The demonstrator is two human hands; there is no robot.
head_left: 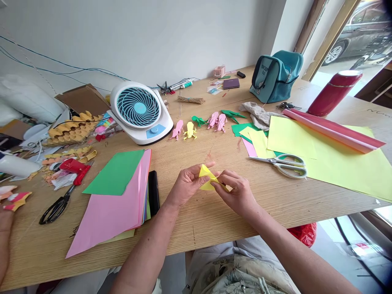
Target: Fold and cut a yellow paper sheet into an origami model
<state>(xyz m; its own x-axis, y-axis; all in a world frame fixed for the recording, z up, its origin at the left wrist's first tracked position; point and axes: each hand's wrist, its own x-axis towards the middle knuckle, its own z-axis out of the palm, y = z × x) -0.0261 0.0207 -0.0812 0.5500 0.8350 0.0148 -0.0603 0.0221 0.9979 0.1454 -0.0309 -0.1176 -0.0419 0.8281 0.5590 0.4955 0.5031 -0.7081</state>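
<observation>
Both my hands meet over the middle of the wooden table (214,212) on a small folded yellow paper piece (207,178). My left hand (187,183) pinches its left side with thumb and fingers. My right hand (237,192) pinches its right edge, fingers curled. The paper is partly folded into a pointed shape and sits just above the tabletop. A row of finished paper frogs (190,130) in pink, yellow and green stands further back.
A stack of coloured sheets (113,196) with a black phone (153,192) lies left. Silver scissors (283,164) rest on yellow sheets (337,159) right. A white fan (139,111), teal bag (275,77), red flask (334,92) and black-handled scissors (58,206) surround. Another person's hand (4,228) shows far left.
</observation>
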